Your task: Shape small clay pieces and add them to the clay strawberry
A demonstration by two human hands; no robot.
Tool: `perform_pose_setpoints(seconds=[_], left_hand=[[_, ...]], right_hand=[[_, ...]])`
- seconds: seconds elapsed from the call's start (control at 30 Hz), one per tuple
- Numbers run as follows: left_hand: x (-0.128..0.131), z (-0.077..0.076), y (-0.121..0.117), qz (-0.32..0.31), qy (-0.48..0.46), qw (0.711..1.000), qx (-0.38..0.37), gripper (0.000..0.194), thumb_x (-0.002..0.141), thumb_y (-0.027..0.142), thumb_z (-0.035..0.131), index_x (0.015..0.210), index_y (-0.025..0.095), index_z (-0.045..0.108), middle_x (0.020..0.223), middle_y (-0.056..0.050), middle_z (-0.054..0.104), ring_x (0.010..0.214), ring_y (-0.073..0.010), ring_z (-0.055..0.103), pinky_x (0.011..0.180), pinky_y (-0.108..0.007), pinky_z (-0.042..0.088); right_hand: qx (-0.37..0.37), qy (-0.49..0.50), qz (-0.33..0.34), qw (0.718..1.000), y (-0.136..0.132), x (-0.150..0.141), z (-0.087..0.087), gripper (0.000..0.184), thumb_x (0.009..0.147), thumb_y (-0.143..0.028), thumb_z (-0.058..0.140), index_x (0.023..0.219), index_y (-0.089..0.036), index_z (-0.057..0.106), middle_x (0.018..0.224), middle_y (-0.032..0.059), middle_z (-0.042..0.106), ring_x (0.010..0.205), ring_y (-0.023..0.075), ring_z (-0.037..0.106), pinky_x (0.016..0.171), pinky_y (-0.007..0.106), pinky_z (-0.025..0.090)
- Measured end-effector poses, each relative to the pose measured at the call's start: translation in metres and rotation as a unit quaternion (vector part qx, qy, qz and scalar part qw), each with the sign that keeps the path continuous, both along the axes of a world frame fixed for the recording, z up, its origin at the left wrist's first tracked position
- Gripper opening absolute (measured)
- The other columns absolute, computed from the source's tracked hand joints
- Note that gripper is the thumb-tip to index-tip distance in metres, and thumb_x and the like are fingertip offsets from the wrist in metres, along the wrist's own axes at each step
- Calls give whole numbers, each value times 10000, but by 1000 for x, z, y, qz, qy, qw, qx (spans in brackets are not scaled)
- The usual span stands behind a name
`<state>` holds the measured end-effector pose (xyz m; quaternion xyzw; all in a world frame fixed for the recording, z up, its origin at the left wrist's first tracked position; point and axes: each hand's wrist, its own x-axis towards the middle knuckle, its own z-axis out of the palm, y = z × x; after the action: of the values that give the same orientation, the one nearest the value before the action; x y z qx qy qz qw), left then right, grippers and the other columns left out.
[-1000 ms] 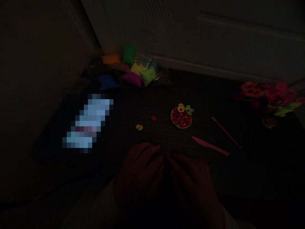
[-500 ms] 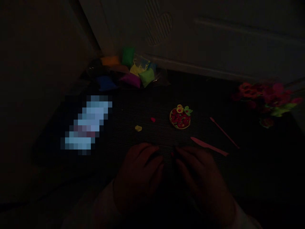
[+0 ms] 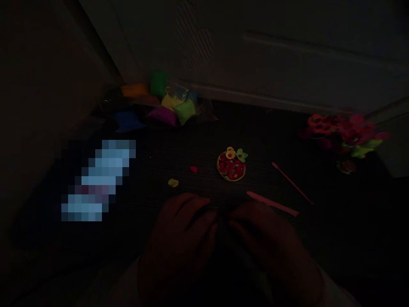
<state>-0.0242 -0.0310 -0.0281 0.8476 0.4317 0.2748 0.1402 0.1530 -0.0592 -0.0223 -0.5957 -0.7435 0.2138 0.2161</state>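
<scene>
In dim light, my left hand [image 3: 182, 232] hovers low over the dark table, palm down, its fingers bent and slightly apart. Facing it across a narrow gap, my right hand [image 3: 266, 232] has its fingertips drawn together; whatever they hold is too dark to make out. Beyond the hands lie a small red piece of clay [image 3: 194, 169] and a yellow piece of clay [image 3: 173, 183]. A small round clay basket [image 3: 231, 165] filled with red pieces, a yellow flower and green leaves sits ahead. Near my right hand rests a pink plastic clay knife [image 3: 273, 203].
A thin pink clay tool [image 3: 292, 183] lies right of the knife. Colourful clay packets [image 3: 162, 115] line the back left. A lit, pixelated screen [image 3: 102, 179] stands out on the left. Red and pink flower shapes [image 3: 348, 132] are at the right, before a pale panel [image 3: 271, 81].
The view has shifted, so the tabletop things appear lower and further left. My hands have come slightly closer together. The reddish bit at my right fingertips no longer shows.
</scene>
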Motion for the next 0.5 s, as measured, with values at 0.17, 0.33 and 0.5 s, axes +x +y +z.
perform_pose_setpoints(seconds=[0.17,0.33,0.5], left_hand=[[19,8,16,-5,12,1000,-12,158,788,192,477,853,185,621,880,-23,621,881,-190,512,762,-360,454],[34,4,31,-10,13,1000,-11,167,791,201,461,841,176,619,851,-28,622,840,-196,521,728,-373,457],[36,-5,37,-21,21,999,-26,159,784,196,469,827,185,621,806,-17,624,792,-173,526,687,-334,465]], right_hand=[[-1,25,-32,999,23,30,9,105,771,-224,526,855,-242,587,815,-25,661,743,124,625,641,239,509],[-15,27,-23,999,51,46,10,95,760,-237,537,830,-248,600,764,-40,671,659,130,634,698,292,511],[-59,10,-19,998,63,42,12,119,767,-205,516,852,-246,587,801,-35,666,683,125,632,728,287,500]])
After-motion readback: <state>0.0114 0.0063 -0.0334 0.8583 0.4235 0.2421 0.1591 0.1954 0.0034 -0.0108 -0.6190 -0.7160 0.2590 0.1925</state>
